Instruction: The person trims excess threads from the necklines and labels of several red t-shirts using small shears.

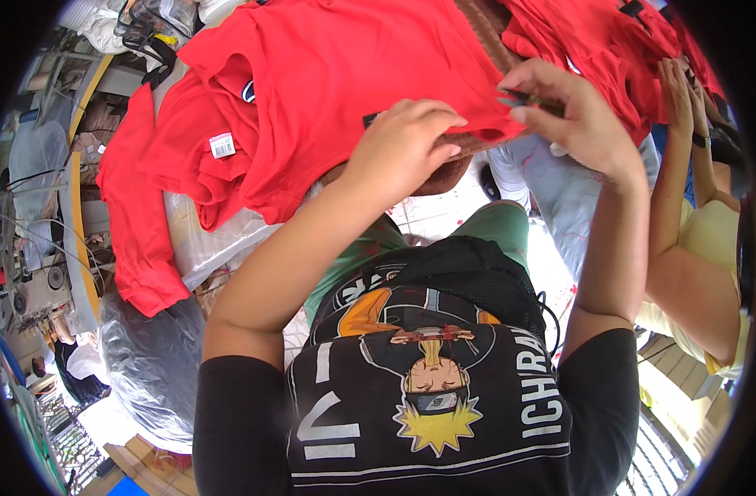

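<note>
A red garment is spread over the work surface in front of me. My left hand rests at its near edge beside a small black tag, thumb and fingers apart. In my right hand is a small pair of thread snips, partly hidden by the fingers. Their metal tips point left, over the garment's right corner. A white printed label shows on the red cloth bunched at the left.
More red garments lie at the far right, where another person's hands are. Clear plastic wrapping stands at the left. Beyond it a yellow-edged table carries cables and equipment.
</note>
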`<action>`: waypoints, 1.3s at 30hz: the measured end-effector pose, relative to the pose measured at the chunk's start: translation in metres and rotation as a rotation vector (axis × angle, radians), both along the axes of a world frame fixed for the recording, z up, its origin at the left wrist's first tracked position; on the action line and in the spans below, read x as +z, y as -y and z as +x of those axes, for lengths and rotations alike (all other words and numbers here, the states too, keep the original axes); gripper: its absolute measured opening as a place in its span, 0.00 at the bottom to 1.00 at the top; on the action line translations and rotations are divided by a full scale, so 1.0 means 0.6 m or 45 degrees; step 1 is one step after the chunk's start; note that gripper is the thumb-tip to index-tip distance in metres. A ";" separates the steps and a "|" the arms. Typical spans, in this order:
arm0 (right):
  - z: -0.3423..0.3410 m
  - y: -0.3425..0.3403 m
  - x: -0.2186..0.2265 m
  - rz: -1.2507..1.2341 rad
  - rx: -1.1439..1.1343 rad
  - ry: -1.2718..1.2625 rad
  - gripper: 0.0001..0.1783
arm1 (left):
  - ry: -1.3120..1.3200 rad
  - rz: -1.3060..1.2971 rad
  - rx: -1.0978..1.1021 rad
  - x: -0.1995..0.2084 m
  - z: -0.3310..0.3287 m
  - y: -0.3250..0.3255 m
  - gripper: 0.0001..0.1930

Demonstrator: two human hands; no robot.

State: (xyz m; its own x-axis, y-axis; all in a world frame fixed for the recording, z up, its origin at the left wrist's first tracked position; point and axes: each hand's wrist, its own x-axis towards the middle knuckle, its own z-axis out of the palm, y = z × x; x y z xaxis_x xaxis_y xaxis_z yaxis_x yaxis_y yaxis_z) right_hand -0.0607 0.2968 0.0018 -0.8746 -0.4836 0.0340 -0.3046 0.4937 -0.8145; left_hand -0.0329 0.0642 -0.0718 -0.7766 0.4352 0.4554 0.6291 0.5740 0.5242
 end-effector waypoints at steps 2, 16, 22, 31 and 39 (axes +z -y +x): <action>-0.002 0.003 -0.023 0.126 0.046 -0.056 0.16 | -0.062 -0.079 0.018 -0.020 -0.018 -0.031 0.09; -0.025 -0.001 -0.091 0.415 0.191 0.208 0.11 | 0.642 0.883 0.258 -0.032 -0.003 0.035 0.07; -0.026 -0.008 -0.106 0.379 0.198 0.080 0.10 | 1.149 0.317 -0.460 0.120 0.017 0.154 0.11; -0.021 -0.001 -0.090 0.416 0.149 -0.229 0.07 | 1.057 0.123 -0.046 0.149 0.034 0.185 0.17; -0.015 0.015 -0.008 0.041 -0.108 -0.096 0.06 | -0.009 -0.347 0.305 0.008 0.006 0.159 0.15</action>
